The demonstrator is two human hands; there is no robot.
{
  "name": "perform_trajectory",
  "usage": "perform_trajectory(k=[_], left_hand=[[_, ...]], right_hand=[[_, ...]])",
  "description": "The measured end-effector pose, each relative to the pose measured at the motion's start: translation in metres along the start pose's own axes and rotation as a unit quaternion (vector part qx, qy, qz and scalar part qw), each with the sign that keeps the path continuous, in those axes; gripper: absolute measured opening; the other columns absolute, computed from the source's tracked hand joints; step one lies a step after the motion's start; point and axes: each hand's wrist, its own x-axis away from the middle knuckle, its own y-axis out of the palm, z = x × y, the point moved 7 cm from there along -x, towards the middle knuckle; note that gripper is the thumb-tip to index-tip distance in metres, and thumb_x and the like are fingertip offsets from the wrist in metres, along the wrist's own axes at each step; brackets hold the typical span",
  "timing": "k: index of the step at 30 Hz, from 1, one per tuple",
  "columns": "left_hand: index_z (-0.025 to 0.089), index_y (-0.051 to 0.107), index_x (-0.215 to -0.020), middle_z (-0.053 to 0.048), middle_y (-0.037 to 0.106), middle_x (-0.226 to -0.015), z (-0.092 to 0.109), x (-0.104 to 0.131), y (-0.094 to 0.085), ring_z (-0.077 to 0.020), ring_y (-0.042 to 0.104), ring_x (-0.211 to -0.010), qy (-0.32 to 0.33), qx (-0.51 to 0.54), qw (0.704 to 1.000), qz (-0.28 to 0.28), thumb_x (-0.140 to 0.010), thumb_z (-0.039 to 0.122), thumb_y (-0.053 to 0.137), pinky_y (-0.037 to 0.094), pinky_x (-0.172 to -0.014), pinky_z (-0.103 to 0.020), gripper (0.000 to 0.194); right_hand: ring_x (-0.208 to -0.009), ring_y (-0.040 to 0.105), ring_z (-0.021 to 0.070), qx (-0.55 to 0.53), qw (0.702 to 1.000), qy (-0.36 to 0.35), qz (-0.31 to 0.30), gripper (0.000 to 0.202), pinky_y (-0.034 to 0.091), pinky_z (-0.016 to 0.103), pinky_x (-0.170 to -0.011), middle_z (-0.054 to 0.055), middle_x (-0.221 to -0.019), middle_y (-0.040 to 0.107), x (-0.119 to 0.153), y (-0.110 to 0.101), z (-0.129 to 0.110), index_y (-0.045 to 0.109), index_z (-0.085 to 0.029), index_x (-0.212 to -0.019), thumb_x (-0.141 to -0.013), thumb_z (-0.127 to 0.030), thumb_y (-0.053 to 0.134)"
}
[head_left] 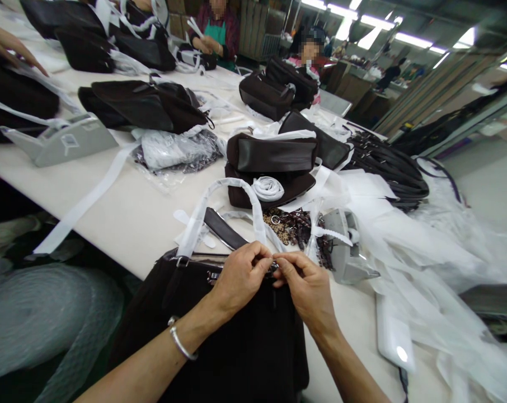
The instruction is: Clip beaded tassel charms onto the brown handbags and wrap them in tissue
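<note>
Pinching at the dark bag's [236, 341] right strap fitting [272, 267] — left hand [242, 275] and right hand [306, 282], fingertips closed together; the piece gripped appears metallic, though partly hidden.

The left hand [243, 277] and right hand [306, 282] pinch metal hardware [272, 267] on the dark handbag [236, 341].

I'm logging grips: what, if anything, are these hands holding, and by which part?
The dark bag: the left hand and right hand pinch at the metal fitting on its top edge, near one end of the white-wrapped handle.
</note>
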Motion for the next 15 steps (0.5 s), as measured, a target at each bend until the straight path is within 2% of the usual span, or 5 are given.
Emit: perform_trajectory(k=[15], left_hand=[[0.018, 0.059, -0.080, 0.000, 0.062, -0.078, 0.0003, 0.0003, 0.0000, -0.0158, 0.057, -0.078, 0.007, -0.025, 1.000, 0.004, -0.091, 0.022, 0.052, 0.041, -0.074, -0.027, 0.014]], right_hand=[[-0.062, 0.066, 0.0131, -0.005, 1.000, 0.005, 0.011, 0.017, 0.057, 0.022, -0.052, 0.002, -0.078, 0.067, 0.0016, -0.0001, 0.0046, 0.072, -0.018, -0.087, -0.085, -0.033, 0.064]])
